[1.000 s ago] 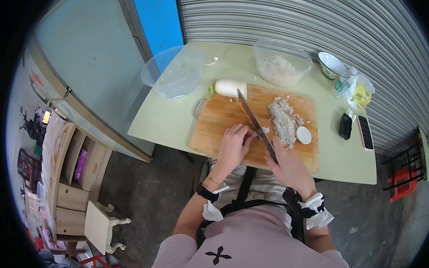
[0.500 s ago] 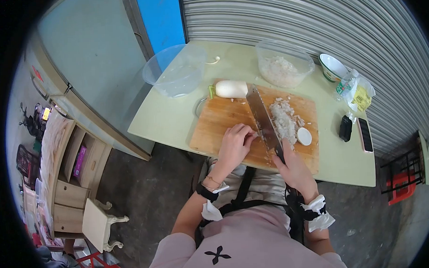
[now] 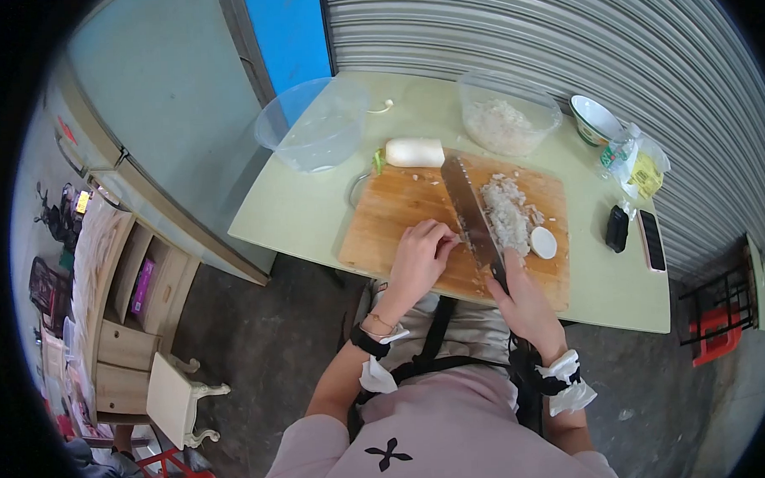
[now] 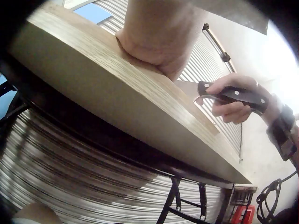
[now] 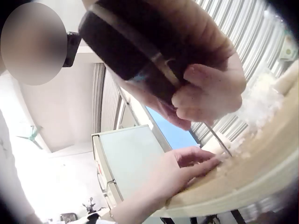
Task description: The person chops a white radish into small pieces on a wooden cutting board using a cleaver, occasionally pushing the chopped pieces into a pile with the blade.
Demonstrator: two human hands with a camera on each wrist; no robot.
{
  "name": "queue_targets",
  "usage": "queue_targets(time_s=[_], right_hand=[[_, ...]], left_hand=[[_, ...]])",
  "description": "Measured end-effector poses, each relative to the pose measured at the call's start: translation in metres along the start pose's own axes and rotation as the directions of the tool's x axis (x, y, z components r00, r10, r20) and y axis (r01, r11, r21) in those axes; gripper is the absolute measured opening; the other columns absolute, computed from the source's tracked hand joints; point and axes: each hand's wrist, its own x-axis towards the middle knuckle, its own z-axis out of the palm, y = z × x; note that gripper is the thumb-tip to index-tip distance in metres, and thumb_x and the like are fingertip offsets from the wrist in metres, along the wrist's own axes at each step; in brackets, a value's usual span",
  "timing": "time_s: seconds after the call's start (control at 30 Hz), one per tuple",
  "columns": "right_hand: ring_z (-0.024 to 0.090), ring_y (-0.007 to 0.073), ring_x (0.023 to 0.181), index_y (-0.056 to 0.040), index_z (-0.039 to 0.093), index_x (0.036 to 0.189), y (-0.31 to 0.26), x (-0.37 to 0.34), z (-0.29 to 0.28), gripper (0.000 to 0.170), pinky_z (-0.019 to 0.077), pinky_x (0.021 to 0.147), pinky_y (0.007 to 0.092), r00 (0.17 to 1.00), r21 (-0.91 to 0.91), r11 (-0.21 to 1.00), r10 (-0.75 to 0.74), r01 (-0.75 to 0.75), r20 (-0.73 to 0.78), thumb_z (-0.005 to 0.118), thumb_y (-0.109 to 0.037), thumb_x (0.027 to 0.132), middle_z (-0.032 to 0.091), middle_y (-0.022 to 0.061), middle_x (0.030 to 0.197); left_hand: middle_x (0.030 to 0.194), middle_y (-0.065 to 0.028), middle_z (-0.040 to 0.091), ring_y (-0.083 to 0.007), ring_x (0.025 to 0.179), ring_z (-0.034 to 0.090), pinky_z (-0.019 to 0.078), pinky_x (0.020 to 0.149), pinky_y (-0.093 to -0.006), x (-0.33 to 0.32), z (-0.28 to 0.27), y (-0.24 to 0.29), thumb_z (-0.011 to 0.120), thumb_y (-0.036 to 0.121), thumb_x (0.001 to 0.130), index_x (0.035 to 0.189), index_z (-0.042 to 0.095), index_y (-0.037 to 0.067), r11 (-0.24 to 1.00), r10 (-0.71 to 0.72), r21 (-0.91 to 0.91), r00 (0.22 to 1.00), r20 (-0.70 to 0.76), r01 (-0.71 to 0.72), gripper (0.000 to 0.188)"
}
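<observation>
A wooden cutting board lies on the table before me. My right hand grips the dark riveted handle of a kitchen knife, its broad blade slanting away over the board with the flat side showing. To the left of the blade, my left hand rests low on the board, curled fingertips pinching a small piece of white radish close beside the edge. A heap of chopped radish lies right of the knife, next to a round radish slice. A larger cut radish lies along the far edge.
An uncovered clear round tub stands back left. Behind the board, a clear box holds shredded white food. Along the right are a bowl, a plastic bottle, a yellow-marked bag, a black object and a phone.
My right hand has shifted slightly right and toward me, and the blade has turned from nearly edge-on to show its flat side. The left hand stays almost still.
</observation>
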Motion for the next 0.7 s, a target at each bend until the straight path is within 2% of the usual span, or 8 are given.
queue_targets(time_s=[0.1, 0.23, 0.3, 0.4, 0.47, 0.53, 0.63, 0.7], right_hand=[[0.056, 0.0478, 0.075, 0.002, 0.036, 0.106, -0.007, 0.008, -0.006, 0.029, 0.0415, 0.062, 0.0537, 0.989, -0.046, 0.995, 0.098, -0.093, 0.115, 0.052, -0.015, 0.089, 0.058, 0.029, 0.073], [0.058, 0.0464, 0.075, 0.0018, 0.037, 0.107, -0.005, -0.004, 0.005, 0.03, 0.0426, 0.062, 0.054, 0.996, -0.069, 0.996, 0.064, -0.06, 0.056, 0.053, -0.015, 0.088, 0.058, 0.0289, 0.073], [0.058, 0.0458, 0.075, 0.002, 0.037, 0.11, -0.01, -0.01, 0.006, 0.031, 0.0437, 0.063, 0.0537, 0.979, -0.03, 0.983, 0.185, -0.183, 0.086, 0.053, -0.015, 0.089, 0.058, 0.0289, 0.074], [0.058, 0.0469, 0.076, 0.003, 0.037, 0.113, -0.006, -0.013, 0.007, 0.034, 0.0436, 0.063, 0.0528, 0.974, 0.035, 0.977, 0.207, -0.211, 0.093, 0.053, -0.015, 0.089, 0.059, 0.0289, 0.076], [0.057, 0.0475, 0.077, 0.0035, 0.036, 0.115, 0.001, -0.01, 0.004, 0.036, 0.0439, 0.064, 0.0508, 0.983, 0.066, 0.983, 0.165, -0.17, 0.078, 0.053, -0.015, 0.09, 0.058, 0.029, 0.077], [0.056, 0.0482, 0.078, 0.004, 0.036, 0.117, 0.008, -0.009, 0.001, 0.038, 0.0442, 0.065, 0.0488, 0.99, 0.093, 0.987, 0.124, -0.129, 0.061, 0.053, -0.016, 0.09, 0.058, 0.0291, 0.079], [0.055, 0.0478, 0.081, 0.004, 0.037, 0.118, 0.023, -0.011, 0.001, 0.039, 0.0436, 0.068, 0.0448, 0.984, 0.178, 0.968, 0.172, -0.177, 0.047, 0.054, -0.017, 0.09, 0.057, 0.0287, 0.083], [0.053, 0.0459, 0.082, 0.0034, 0.037, 0.118, 0.037, -0.011, 0.006, 0.039, 0.0429, 0.069, 0.0426, 0.996, 0.15, 0.986, 0.075, -0.068, -0.042, 0.054, -0.018, 0.09, 0.055, 0.0278, 0.085]], left_hand=[[0.072, -0.0084, 0.057, -0.0244, 0.063, 0.057, 0.0442, 0.064, -0.0344, 0.0, 0.0, 0.001, 0.069, 0.003, 0.073, 0.076, 0.059, 0.002, 1.0, 0.008, 0.018, 1.0, 0.007, -0.008, 0.011], [0.072, -0.0084, 0.057, -0.0251, 0.067, 0.057, 0.0438, 0.064, -0.0342, 0.0, -0.001, 0.001, 0.069, 0.004, 0.072, 0.077, 0.06, 0.003, 0.999, 0.012, 0.047, 1.0, 0.011, -0.013, 0.01], [0.072, -0.0083, 0.057, -0.0248, 0.066, 0.058, 0.0441, 0.065, -0.0343, 0.0, -0.001, 0.002, 0.069, 0.004, 0.073, 0.077, 0.06, 0.003, 0.999, 0.011, 0.037, 1.0, 0.004, -0.011, 0.01], [0.073, -0.0085, 0.058, -0.0243, 0.066, 0.058, 0.0452, 0.065, -0.0341, -0.001, -0.001, 0.0, 0.068, 0.003, 0.073, 0.078, 0.06, 0.002, 1.0, -0.005, 0.013, 1.0, 0.013, 0.005, 0.009], [0.074, -0.0087, 0.058, -0.024, 0.066, 0.059, 0.0461, 0.065, -0.0338, -0.001, 0.0, -0.002, 0.068, 0.002, 0.074, 0.079, 0.061, 0.002, 1.0, -0.016, -0.004, 0.999, 0.034, 0.016, 0.009], [0.078, -0.0071, 0.06, -0.0262, 0.079, 0.058, 0.0432, 0.073, -0.0368, -0.002, 0.001, -0.002, 0.065, 0.005, 0.076, 0.081, 0.059, 0.004, 0.991, -0.105, -0.077, 0.991, 0.084, 0.112, 0.007], [0.078, -0.0093, 0.06, -0.0227, 0.067, 0.06, 0.0485, 0.061, -0.0316, -0.001, -0.001, 0.0, 0.067, -0.001, 0.075, 0.084, 0.062, 0.001, 1.0, -0.02, -0.022, 0.999, 0.026, 0.02, 0.01], [0.078, -0.0093, 0.06, -0.0227, 0.067, 0.059, 0.0485, 0.061, -0.0315, -0.001, 0.0, -0.002, 0.067, 0.0, 0.075, 0.085, 0.062, 0.002, 0.999, -0.02, -0.027, 0.999, 0.029, 0.02, 0.011]])
